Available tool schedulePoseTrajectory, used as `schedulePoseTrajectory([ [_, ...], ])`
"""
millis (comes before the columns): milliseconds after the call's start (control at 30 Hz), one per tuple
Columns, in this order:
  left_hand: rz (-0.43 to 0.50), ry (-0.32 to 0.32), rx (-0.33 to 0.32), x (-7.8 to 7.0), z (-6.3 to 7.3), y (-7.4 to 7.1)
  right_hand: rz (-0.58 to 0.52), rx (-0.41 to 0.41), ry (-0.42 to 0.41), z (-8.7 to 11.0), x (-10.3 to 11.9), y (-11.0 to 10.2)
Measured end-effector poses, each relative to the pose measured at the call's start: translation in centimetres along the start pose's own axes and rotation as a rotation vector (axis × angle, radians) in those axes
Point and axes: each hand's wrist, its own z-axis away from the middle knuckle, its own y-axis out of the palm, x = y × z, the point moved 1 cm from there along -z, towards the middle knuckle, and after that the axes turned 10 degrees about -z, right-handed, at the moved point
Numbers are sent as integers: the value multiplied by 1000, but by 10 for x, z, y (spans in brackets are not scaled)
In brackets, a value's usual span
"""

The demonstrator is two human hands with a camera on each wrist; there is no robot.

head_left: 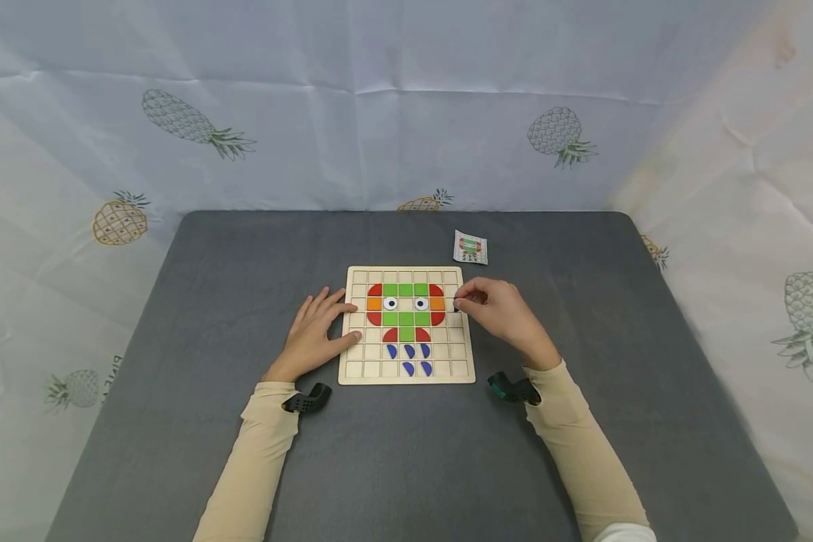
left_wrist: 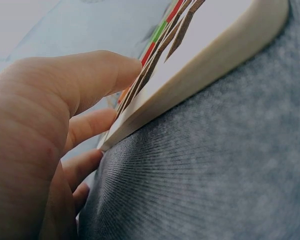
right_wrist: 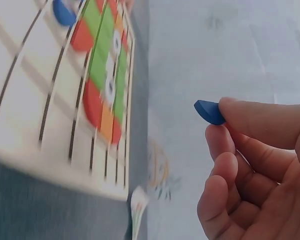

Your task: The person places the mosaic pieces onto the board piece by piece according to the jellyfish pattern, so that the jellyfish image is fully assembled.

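Note:
A wooden grid board point(head_left: 373, 369) lies on the table with red, green and orange pieces and two eye pieces point(head_left: 421, 303) set in its squares. Several blue half-round pieces point(head_left: 409, 368) sit in the lower squares. My left hand point(head_left: 317, 335) rests at the board's left side, fingers spread and fairly straight, thumb and index tips on its edge. Between thumb and fingertips, my right hand point(head_left: 503, 312) pinches a blue half-round piece point(right_wrist: 209, 112). In the head view that hand is over the board's right edge, its fingers covering most of the piece.
Behind the board, to the right, a small picture card point(head_left: 470, 248) shows a similar colored pattern. The grey table point(head_left: 406, 467) extends around the board. A pineapple-print cloth point(head_left: 393, 135) hangs behind it and at both sides.

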Motion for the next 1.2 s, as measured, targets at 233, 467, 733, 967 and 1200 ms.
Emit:
schedulePoseTrajectory([
  [233, 5, -7, 0, 1, 0, 1, -21, 93, -54, -4, 17, 26],
  [467, 1, -15, 4, 1, 0, 2, -9, 169, -81, -5, 28, 48],
  [733, -6, -20, 9, 0, 0, 2, 58, 235, -123, -4, 35, 70],
  [967, -11, -14, 6, 1, -1, 1, 102, 295, -154, -4, 32, 86],
  [1200, 0, -8, 4, 1, 0, 0, 166, 349, -123, -6, 28, 96],
])
